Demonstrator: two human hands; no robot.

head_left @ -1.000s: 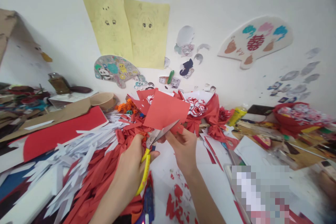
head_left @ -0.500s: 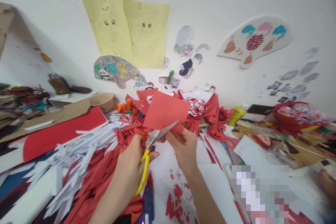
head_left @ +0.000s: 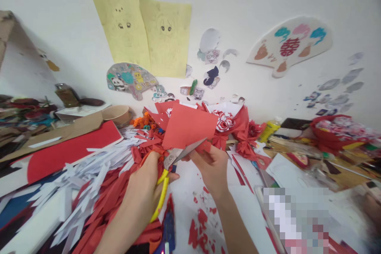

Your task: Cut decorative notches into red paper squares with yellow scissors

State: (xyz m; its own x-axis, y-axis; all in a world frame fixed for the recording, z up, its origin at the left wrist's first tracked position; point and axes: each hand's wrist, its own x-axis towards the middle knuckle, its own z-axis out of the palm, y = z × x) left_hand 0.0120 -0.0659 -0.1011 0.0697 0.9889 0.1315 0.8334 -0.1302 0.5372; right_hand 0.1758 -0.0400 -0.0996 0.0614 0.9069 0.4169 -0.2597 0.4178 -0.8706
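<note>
my scissors (head_left: 170, 159) had yellow handles (head_left: 162, 200) and grey blades (head_left: 188, 149); my sheet (head_left: 190, 127) was plain red, the rosette (head_left: 225, 122) white and red.

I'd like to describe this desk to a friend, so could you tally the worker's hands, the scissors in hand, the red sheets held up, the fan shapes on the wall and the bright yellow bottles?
Worker's hands: 2 (left hand, right hand)
Scissors in hand: 1
Red sheet held up: 1
Fan shapes on the wall: 2
Bright yellow bottle: 1
Total: 7
</note>
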